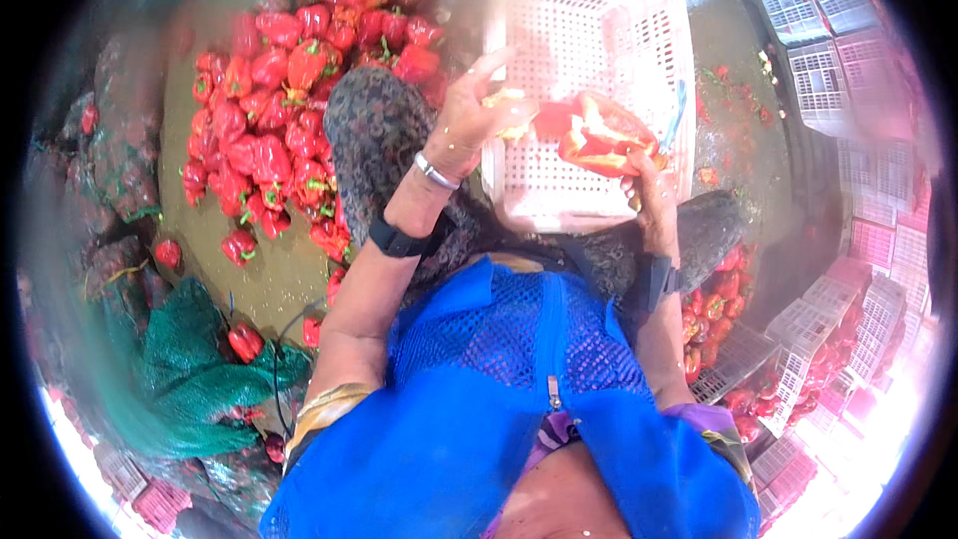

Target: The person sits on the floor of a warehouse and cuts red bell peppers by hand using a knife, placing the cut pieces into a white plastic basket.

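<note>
My left hand (465,114) is raised over the near left side of a white plastic crate (584,213). Its fingers pinch a pale yellow, seedy pepper core (515,126). Across from it, my right hand (653,183) grips an opened red bell pepper (610,138), its hollow turned towards the left hand. A blurred red patch shows between the core and the pepper. Beside the right fingers, a thin blue strip or handle (678,114) sticks up; whether the hand holds it is unclear. Seeds cling to both hands.
Whole red bell peppers (258,112) lie heaped on the wet floor at left, beside my knee. Filled mesh sacks (127,127) and a green net (202,367) lie farther left. At right are more peppers (715,307), stacked crates (819,82) and scattered scraps (737,93).
</note>
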Motion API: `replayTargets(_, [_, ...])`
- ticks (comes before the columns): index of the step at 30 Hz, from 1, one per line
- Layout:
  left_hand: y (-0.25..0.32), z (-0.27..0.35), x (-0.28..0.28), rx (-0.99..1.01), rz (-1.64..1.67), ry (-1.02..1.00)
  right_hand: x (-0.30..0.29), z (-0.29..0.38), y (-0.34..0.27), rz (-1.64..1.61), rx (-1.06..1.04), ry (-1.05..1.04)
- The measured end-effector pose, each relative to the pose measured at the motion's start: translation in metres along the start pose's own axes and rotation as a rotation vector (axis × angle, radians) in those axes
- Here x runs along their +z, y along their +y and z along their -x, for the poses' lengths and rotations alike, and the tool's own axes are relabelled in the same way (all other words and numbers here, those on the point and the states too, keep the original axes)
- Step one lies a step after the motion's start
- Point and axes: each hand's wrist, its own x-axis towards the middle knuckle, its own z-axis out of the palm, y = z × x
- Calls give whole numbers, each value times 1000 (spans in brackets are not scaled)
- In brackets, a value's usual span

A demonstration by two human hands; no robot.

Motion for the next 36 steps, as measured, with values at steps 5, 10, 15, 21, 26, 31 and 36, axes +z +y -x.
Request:
replayTargets(5, [12, -61, 11, -194, 142, 218, -10, -3, 9, 57, -100, 95])
replayTargets(10, [115, -192, 18, 110, 164, 283, 7, 4, -7, -67, -13, 31])
replayTargets(15, [140, -220, -68, 217, -1277, 231, 11, 11, -7, -24, -9, 0])
replayTargets(21, [119, -67, -201, 310, -1736, 480, 15, 13, -6, 52, -8, -29])
replayTargets(26, [1, 90, -261, -178, -1216, 796, 36, 15, -14, 121, 17, -83])
replayTargets(31, [-94, 136, -270, -603, -1361, 758, 38, 16, -21, 160, 7, -34])
replayTargets(36, [-127, 134, -268, -788, -1555, 655, 42, 17, -20, 204, 30, -22])
